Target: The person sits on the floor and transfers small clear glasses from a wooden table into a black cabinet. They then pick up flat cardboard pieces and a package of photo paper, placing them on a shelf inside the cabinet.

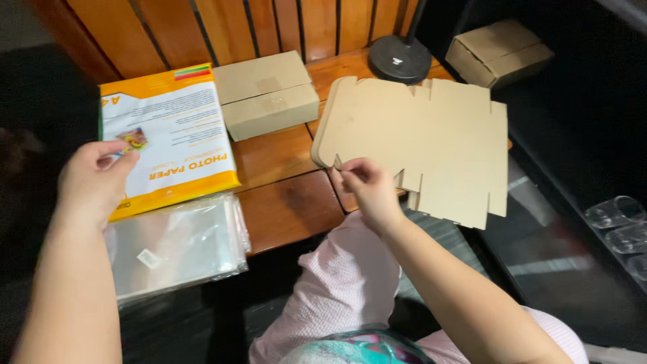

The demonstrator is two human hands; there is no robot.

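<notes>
step: picking top blank (418,145) off flat stack on bench (283,209) | right hand (367,189) grip pinching its near edge | left hand (91,178) grip loosely curled, on paper pack (172,135) | next: likely needs clean separation, lift

Light's warm, from overhead, decent on the wooden bench (283,209) and flat cardboard (431,135). Left side, right side and floor drop to near black, no detail. Glare off the clear plastic sleeves (178,246) and glossy paper pack (172,135). Left hand (91,178) slightly soft w/ motion blur; right hand (367,189) sharper. Mild wide-angle stretch at edges.
</notes>
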